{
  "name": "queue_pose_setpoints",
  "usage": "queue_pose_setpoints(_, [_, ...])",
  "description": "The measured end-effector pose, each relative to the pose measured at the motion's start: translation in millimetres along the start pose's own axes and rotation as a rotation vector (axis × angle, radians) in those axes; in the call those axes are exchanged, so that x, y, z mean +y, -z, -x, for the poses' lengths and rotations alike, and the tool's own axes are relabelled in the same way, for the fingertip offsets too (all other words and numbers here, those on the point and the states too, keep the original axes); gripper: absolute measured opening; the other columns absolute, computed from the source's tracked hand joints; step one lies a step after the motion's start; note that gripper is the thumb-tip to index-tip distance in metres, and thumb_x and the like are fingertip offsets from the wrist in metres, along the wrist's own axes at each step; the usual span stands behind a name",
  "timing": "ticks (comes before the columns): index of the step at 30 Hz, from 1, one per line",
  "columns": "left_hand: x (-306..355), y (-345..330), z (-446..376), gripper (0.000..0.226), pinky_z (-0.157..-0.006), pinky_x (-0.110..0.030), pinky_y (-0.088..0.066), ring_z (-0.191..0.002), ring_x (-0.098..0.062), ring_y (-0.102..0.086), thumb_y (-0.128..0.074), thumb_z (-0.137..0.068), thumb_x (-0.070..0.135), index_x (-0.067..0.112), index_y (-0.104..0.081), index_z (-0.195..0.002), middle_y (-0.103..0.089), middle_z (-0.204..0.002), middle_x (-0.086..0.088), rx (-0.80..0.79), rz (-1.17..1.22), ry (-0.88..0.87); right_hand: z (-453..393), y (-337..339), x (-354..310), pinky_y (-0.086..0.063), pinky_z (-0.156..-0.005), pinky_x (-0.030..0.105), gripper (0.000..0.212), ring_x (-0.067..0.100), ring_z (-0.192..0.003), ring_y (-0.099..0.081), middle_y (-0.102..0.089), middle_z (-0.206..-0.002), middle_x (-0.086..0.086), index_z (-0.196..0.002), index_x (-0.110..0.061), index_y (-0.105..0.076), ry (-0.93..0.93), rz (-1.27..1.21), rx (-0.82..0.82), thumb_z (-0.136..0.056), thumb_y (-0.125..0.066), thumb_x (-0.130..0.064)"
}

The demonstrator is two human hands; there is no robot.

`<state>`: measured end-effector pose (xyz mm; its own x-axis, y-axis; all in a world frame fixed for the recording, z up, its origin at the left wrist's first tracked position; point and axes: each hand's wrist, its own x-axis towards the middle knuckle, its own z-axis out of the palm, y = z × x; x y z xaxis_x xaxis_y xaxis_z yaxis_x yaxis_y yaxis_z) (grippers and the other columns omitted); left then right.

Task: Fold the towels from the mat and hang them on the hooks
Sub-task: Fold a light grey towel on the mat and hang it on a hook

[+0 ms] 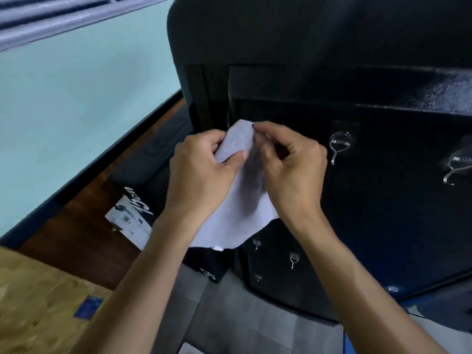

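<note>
A pale grey folded towel [237, 200] hangs in front of a black panel [383, 213], held up by both hands. My left hand [201, 169] grips its upper left edge, thumb across the cloth. My right hand [291, 164] pinches the top right corner with curled fingers. A small white tag shows at the towel's lower edge. Metal hooks are stuck on the panel: one [338, 146] just right of my right hand, another [457, 167] at the far right, and smaller ones [293, 260] lower down below the towel.
A black padded chair back [306, 34] rises behind the panel. Left is a pale green wall [76, 103], dark wood floor [84, 226], a printed box [132, 215] and a plywood board [38, 302]. Grey tiled mat [242, 315] lies below.
</note>
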<state>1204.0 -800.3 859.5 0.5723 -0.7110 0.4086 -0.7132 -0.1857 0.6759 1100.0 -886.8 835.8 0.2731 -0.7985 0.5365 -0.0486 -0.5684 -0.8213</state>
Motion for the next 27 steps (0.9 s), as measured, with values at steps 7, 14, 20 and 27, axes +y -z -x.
queue_pose_setpoints(7, [-15.8,-28.7,-10.6,0.017,-0.061,-0.035,-0.054,-0.069,-0.009,-0.066,-0.071,-0.081,0.037,0.021,-0.068,-0.085,-0.069,-0.073,0.006,-0.123,-0.086,0.046,3.2,-1.4,28.9,-0.056,-0.071,0.039,0.026,0.013,-0.077,-0.069,-0.074,-0.086,-0.008,-0.112,-0.031,-0.07,-0.067,0.302,-0.057,-0.093,-0.055,-0.021])
queue_pose_setpoints(14, [-25.3,-53.8,-2.0,0.015,-0.049,-0.018,-0.037,-0.056,-0.008,-0.058,-0.067,-0.087,0.026,0.021,-0.061,-0.074,-0.059,-0.059,0.008,-0.109,-0.033,0.072,6.9,-5.6,53.4,-0.053,-0.06,0.039,0.025,0.016,-0.069,-0.061,-0.063,-0.08,-0.007,-0.114,-0.035,-0.063,-0.003,0.445,-0.117,-0.099,-0.043,-0.035])
queue_pose_setpoints(20, [-27.3,-58.2,1.6,0.011,-0.059,-0.035,-0.052,-0.066,-0.009,-0.063,-0.062,-0.089,0.026,0.021,-0.064,-0.08,-0.065,-0.067,0.007,-0.114,0.003,0.07,11.0,-1.8,54.9,-0.048,-0.052,0.031,0.034,0.017,-0.062,-0.06,-0.062,-0.077,-0.006,-0.12,-0.034,-0.065,0.059,0.481,-0.092,-0.092,-0.045,-0.035])
queue_pose_setpoints(27, [-42.8,-62.4,36.2,0.039,-0.096,-0.038,-0.047,-0.116,-0.017,-0.053,-0.065,-0.086,0.022,0.021,-0.056,-0.124,-0.056,-0.128,0.003,0.0,-0.127,0.126,39.5,13.0,71.2,-0.051,-0.062,0.034,0.034,0.015,-0.085,-0.06,-0.061,-0.109,-0.006,-0.129,-0.029,-0.054,0.031,0.507,-0.112,-0.095,-0.056,-0.03])
